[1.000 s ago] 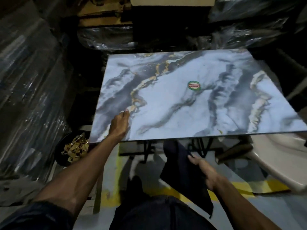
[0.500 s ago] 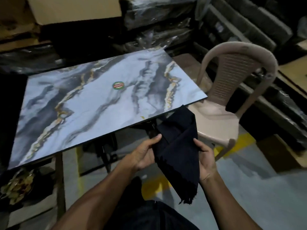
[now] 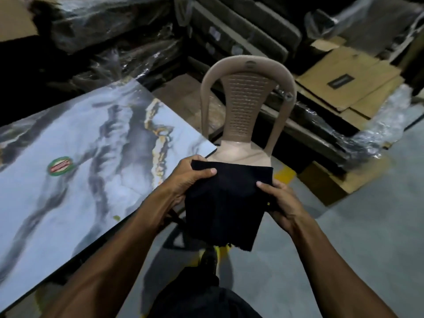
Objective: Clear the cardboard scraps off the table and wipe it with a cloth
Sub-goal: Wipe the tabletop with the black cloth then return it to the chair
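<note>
A black cloth (image 3: pixel 227 203) hangs in front of me, off the table's right corner. My left hand (image 3: pixel 188 180) grips its upper left edge, thumb on top. My right hand (image 3: pixel 281 203) pinches its right edge. The marble-patterned table (image 3: pixel 80 180) spreads to the left, with a round green and red sticker (image 3: pixel 60 165) on it. A tiny scrap (image 3: pixel 116 218) lies near the table's front edge. No cardboard scraps show on the tabletop.
A beige plastic chair (image 3: pixel 247 99) stands just behind the cloth, beside the table's corner. Flattened cardboard boxes (image 3: pixel 344 88) and plastic-wrapped stacks (image 3: pixel 119 42) fill the back. A brown box (image 3: pixel 325 180) sits on the grey floor at right.
My left hand left the table edge and joined the right on the cloth. The cloth rose and spread between both hands. My view swung right, toward the chair.
</note>
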Available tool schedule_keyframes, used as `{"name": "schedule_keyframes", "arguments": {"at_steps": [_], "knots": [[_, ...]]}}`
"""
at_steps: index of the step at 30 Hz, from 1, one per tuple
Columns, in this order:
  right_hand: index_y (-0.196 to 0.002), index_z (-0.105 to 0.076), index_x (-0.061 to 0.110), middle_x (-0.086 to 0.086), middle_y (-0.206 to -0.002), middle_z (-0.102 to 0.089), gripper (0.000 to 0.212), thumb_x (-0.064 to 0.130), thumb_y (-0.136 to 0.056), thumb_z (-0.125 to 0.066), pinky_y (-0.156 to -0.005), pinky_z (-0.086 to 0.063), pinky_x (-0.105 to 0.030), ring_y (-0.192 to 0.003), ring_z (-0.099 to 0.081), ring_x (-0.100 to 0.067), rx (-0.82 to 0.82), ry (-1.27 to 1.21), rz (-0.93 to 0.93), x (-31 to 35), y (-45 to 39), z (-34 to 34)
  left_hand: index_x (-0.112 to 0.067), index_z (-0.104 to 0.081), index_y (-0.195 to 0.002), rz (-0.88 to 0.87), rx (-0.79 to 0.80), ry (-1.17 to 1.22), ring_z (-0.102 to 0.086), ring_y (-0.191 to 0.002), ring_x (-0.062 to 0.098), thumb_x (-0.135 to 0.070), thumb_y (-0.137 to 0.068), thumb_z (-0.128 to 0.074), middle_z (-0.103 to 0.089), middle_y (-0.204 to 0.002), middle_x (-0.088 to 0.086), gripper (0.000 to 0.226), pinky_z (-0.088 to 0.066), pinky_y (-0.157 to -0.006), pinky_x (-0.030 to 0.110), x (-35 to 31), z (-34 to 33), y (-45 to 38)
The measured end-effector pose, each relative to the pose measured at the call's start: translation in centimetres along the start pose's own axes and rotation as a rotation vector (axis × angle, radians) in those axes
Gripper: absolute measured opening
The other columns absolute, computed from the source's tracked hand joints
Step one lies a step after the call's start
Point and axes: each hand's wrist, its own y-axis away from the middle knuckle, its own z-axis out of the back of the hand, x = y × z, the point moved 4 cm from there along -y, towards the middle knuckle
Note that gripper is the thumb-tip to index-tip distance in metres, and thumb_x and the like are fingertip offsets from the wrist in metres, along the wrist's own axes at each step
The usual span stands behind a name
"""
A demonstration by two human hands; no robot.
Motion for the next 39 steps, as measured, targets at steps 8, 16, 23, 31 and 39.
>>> {"name": "schedule_keyframes", "arguments": {"at_steps": [8,16,23,31,39], "knots": [[-0.108,-0.070,0.013,-0.005,-0.098,-0.072,0.019,0.019,-0.091,-0.064,-0.080,-0.050,-0.035,-0.088,-0.065,-0.021,-0.026,0.158,0.053,7.8,-9.4,2.8,-0.012,-0.063,-0.087,0.000,0.099,-0.122,-0.063,-0.069,0.013,-0.007,-0.071,-0.082,-0.066,-0.081,0.007,0.025,-0.053,-0.062,0.019,-5.0,-1.6,-12.3],[-0.078,-0.067,0.018,0.000,-0.073,-0.066,0.023,0.001,-0.092,-0.059,-0.059,-0.051,-0.020,-0.063,-0.063,-0.005,-0.289,0.348,0.267,13.8,-18.4,3.8,-0.018,-0.058,-0.073,-0.016,-0.246,-0.544,-0.063,-0.073,0.022,-0.020,-0.078,-0.076,-0.065,-0.072,0.002,0.019,-0.053,-0.066,0.032,-7.6,-4.7,-21.2],[-0.098,-0.061,0.014,0.008,-0.084,-0.062,0.016,0.001,-0.093,-0.054,-0.073,-0.046,-0.022,-0.082,-0.059,-0.010,-0.107,0.484,0.492,17.6,-23.9,1.1,-0.020,-0.040,-0.070,0.030,-0.328,-0.022,-0.059,-0.082,0.021,-0.014,-0.094,-0.057,-0.051,-0.076,0.007,0.030,-0.059,-0.069,0.044,-9.4,-13.1,-24.5],[-0.114,-0.061,0.013,0.009,-0.102,-0.064,0.022,0.009,-0.093,-0.064,-0.077,-0.044,-0.005,-0.089,-0.059,0.015,0.302,0.582,0.601,22.0,-27.5,2.7,-0.008,-0.067,-0.099,-0.007,-0.306,0.286,-0.066,-0.102,0.020,-0.041,-0.103,-0.035,-0.070,-0.101,0.008,0.046,-0.054,-0.083,0.030,-11.1,-17.4,-26.4],[-0.110,-0.065,0.003,-0.017,-0.107,-0.071,0.022,-0.003,-0.090,-0.058,-0.084,-0.057,-0.037,-0.092,-0.069,-0.025,0.461,0.206,0.145,26.6,-31.0,2.7,-0.033,-0.006,-0.152,0.042,-0.320,0.146,-0.063,-0.112,0.016,0.001,-0.077,-0.074,-0.067,-0.118,-0.002,0.107,-0.051,-0.092,0.031,-7.5,-15.0,-25.9]]}}
